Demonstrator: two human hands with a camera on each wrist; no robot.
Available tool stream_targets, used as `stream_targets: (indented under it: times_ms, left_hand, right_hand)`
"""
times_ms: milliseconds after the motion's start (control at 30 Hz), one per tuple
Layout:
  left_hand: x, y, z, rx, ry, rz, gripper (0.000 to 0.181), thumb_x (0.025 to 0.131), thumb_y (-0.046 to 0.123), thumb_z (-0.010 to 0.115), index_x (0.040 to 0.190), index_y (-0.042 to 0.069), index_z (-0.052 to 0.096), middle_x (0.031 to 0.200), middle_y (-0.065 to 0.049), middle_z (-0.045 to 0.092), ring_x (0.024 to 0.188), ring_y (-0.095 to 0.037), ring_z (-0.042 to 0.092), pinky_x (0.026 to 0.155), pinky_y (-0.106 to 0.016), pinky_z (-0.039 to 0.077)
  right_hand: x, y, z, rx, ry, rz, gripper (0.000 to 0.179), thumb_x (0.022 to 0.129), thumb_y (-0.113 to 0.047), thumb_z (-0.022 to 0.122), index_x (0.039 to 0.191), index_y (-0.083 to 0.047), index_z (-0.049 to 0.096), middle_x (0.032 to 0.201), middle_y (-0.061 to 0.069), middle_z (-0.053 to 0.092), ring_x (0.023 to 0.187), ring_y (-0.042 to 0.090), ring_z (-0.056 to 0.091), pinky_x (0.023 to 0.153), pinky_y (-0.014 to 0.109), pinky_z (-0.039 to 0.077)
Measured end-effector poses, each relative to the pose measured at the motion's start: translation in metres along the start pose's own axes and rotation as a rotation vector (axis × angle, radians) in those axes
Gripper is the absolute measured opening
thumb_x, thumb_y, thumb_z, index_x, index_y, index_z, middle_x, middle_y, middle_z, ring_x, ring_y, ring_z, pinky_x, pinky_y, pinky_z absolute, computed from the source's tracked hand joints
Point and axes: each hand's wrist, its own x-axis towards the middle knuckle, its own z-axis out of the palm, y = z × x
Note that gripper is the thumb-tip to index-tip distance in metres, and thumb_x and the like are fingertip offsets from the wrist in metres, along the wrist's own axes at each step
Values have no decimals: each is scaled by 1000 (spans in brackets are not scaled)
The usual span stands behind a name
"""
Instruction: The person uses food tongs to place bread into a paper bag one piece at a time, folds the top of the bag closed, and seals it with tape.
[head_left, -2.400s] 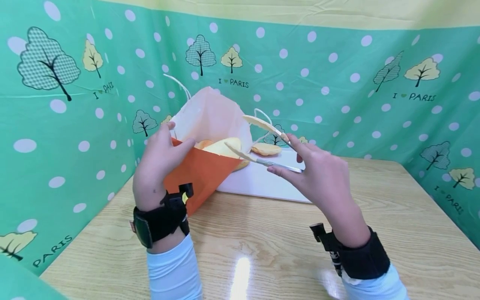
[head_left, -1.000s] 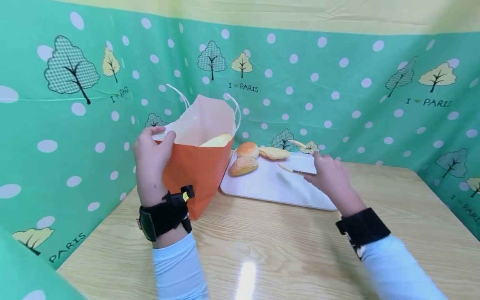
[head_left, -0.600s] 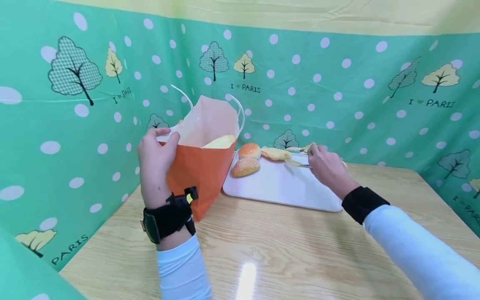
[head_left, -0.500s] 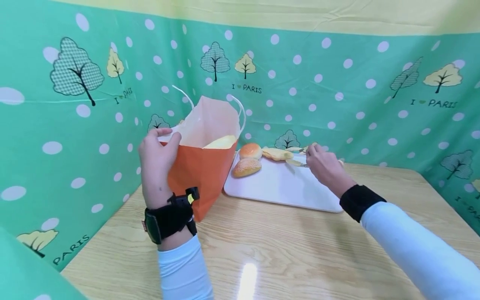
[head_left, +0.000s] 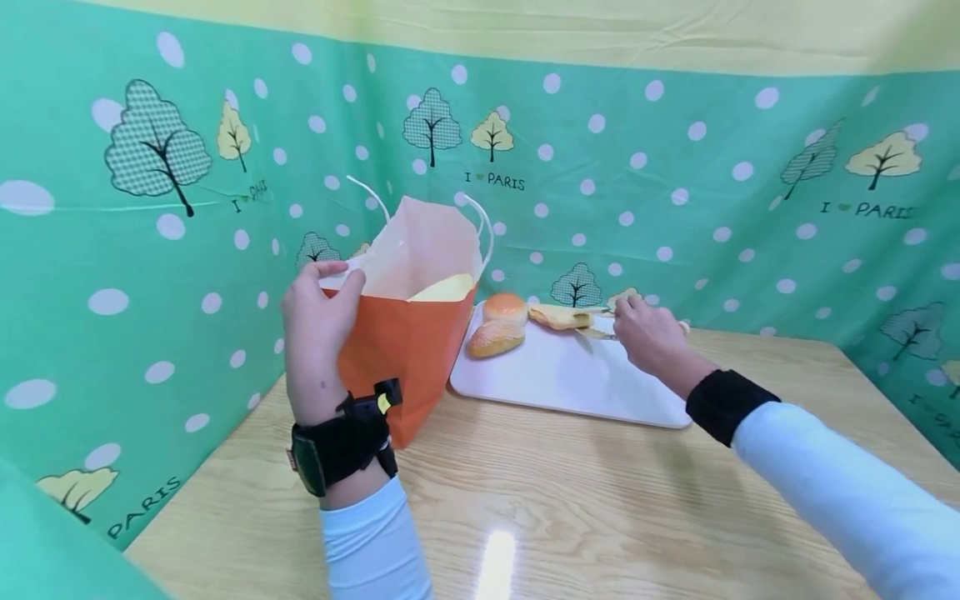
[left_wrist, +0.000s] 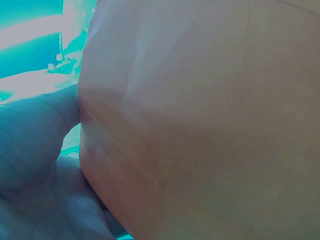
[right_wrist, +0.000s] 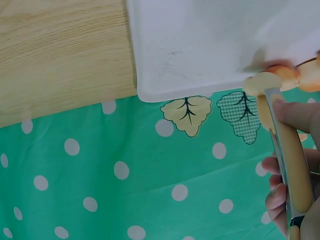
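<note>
My left hand [head_left: 318, 333] grips the left rim of an orange paper bag [head_left: 405, 350], thumb on one side of the paper and fingers on the other. In the left wrist view the bag's wall [left_wrist: 200, 120] fills most of the picture. A pale yellow piece [head_left: 446, 288] shows at the bag's mouth. My right hand [head_left: 651, 337] holds tongs [right_wrist: 290, 155] with wooden tips, thumb pressing one arm. The tips lie on either side of the right end of a flat, pale golden bread [head_left: 553, 316] at the tray's back edge.
On the white tray [head_left: 570, 383], a round glossy bun [head_left: 506, 307] and a sesame-topped oval bun [head_left: 495, 340] sit left of the flat bread. The tray stands on a wooden table [head_left: 600, 500], right of the bag. A green dotted cloth [head_left: 675, 167] hangs behind and at both sides.
The tongs have moved from the bag's mouth to the right and down onto the flat bread, and their tips have come closer together. The bag, tilted before, now stands more upright.
</note>
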Motion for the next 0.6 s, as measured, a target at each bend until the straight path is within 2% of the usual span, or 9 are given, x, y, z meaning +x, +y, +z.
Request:
stream_targets:
  times_ms: [100,233,367,500,600]
  left_hand:
    - [0,0,0,-8,-11,0,52,91,45,44,133,14,45,103,-11,49,85,-25,47,68,-33,40]
    - [1,-1,-2,-14,-15,4,52,92,44,45,133,13,45,110,-12,51,93,-26,48,73,-33,42]
    - [1,-1,-2,-15,-7,8,51,91,43,45,132,12,46,111,-13,52,95,-26,48,74,-34,43]
    - [2,-1,-2,-11,-5,15,51,91,43,45,132,12,47,112,-13,53,96,-27,49,75,-35,44]
    - [2,-1,-1,-12,-6,15,51,91,43,45,132,12,47,113,-13,53,97,-26,49,76,-35,44]
  right_hand:
    - [-17,5,-11,100,-21,20,23,79,-22,71,91,-3,67,86,8,52,74,22,47,42,31,45]
    - [-40,11,-27,267,-53,61,28,77,-31,73,92,-7,68,77,3,49,66,18,46,42,28,40]
    - [-58,21,-35,477,-111,82,27,74,-36,74,84,-11,69,67,-1,47,56,14,41,44,25,33]
    - [-72,29,-40,747,-232,49,23,76,-38,73,75,-15,70,57,-5,41,50,9,35,45,23,29]
    - [-79,33,-42,916,-370,74,27,77,-42,71,82,-15,73,52,-7,35,47,7,30,44,22,26]
